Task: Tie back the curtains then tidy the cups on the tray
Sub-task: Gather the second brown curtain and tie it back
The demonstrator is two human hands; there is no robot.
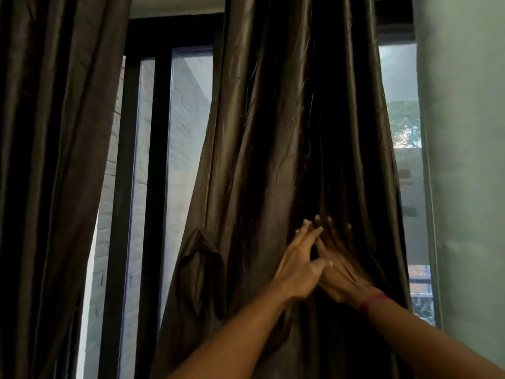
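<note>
A dark brown satin curtain hangs in front of me, gathered into folds, with a knotted lump of fabric on its lower left edge. My left hand and my right hand lie side by side against the curtain's middle folds, fingers stretched upward and apart, thumbs overlapping. Neither hand closes around fabric. The right hand is blurred and in shadow, with a red band on its wrist. A second brown curtain hangs at the left. No tray or cups are in view.
A tall window with black frames stands between the two curtains, a brick wall outside. A pale green wall runs down the right side. A strip of window shows right of the middle curtain.
</note>
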